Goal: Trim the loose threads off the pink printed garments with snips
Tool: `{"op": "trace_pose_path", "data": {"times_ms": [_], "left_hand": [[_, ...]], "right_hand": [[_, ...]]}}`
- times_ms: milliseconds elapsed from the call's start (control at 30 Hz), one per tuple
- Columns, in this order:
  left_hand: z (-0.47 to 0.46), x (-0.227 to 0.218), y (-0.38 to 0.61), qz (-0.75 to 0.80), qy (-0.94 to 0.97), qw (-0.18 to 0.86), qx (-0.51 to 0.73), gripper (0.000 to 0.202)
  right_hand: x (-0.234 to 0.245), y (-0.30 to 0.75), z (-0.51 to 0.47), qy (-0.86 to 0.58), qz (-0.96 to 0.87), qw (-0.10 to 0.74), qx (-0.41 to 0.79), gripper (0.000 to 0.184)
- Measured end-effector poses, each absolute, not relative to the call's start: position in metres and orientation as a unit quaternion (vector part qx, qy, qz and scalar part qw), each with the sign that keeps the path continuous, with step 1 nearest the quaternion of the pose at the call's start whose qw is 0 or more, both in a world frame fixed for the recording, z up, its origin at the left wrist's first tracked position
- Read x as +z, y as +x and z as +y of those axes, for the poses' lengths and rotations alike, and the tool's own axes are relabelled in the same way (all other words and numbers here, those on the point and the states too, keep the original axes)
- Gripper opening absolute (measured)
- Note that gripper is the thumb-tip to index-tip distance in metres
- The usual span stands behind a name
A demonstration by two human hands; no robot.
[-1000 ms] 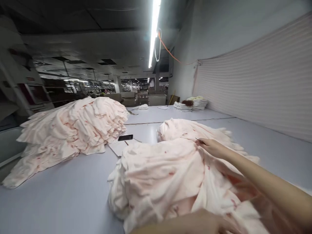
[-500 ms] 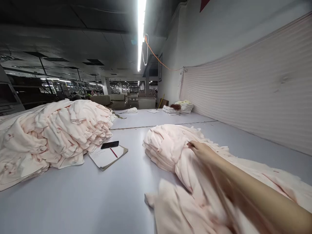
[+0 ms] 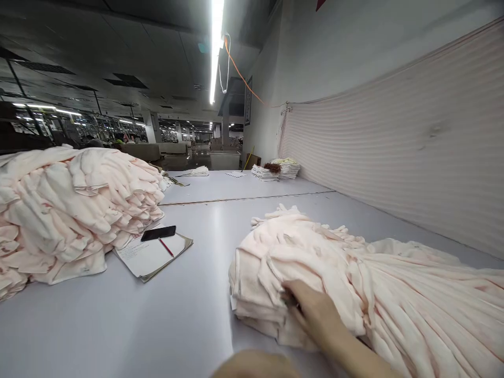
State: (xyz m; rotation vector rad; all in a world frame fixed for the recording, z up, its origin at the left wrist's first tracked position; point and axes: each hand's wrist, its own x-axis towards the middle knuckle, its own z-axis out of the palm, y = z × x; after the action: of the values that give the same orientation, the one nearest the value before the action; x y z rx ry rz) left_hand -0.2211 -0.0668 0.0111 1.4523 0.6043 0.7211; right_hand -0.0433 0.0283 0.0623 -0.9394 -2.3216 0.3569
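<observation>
My right hand point(image 3: 315, 310) lies against the front side of a pile of pale pink fleecy cloth pieces point(image 3: 299, 247) on the right of the table. Its fingers are closed, and something small and dark shows at their tips, too blurred to name. Whether it also grips the cloth edge is hidden. At the bottom edge, my left hand point(image 3: 255, 365) comes partly into view, smeared by motion, with its fingers out of sight. The pile is stacked in folded layers at its left end and spreads in long folds to the right.
A larger heap of pale pink cloth point(image 3: 79, 205) covers the table's left side. Beside it lie a paper pad point(image 3: 142, 262), a black phone point(image 3: 158, 233) and a red pencil point(image 3: 166, 247). Cloth stacks point(image 3: 287, 169) stand at the back. A striped cloth point(image 3: 394, 126) hangs along the right wall.
My right hand has moved from the top of the pile down to its near side. The loose cloth in front now lies on the pile. My left hand has appeared at the bottom; the view shifted right.
</observation>
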Motion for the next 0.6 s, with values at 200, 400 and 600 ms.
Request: {"op": "trace_pose_path", "data": {"times_ms": [200,400,600], "left_hand": [[-0.039,0.030,-0.298,0.589,0.356,0.440,0.576,0.025],[-0.015,0.025,-0.292,0.527,0.308,0.543,0.577,0.042],[-0.018,0.039,-0.256,0.304,0.257,0.609,0.685,0.053]], "right_hand": [[0.094,-0.043,0.043,-0.402,-0.847,0.309,0.158,0.024],[0.056,-0.042,0.023,-0.348,-0.908,0.230,0.031,0.034],[0.107,-0.051,0.068,-0.507,-0.777,0.358,0.105,0.023]]}}
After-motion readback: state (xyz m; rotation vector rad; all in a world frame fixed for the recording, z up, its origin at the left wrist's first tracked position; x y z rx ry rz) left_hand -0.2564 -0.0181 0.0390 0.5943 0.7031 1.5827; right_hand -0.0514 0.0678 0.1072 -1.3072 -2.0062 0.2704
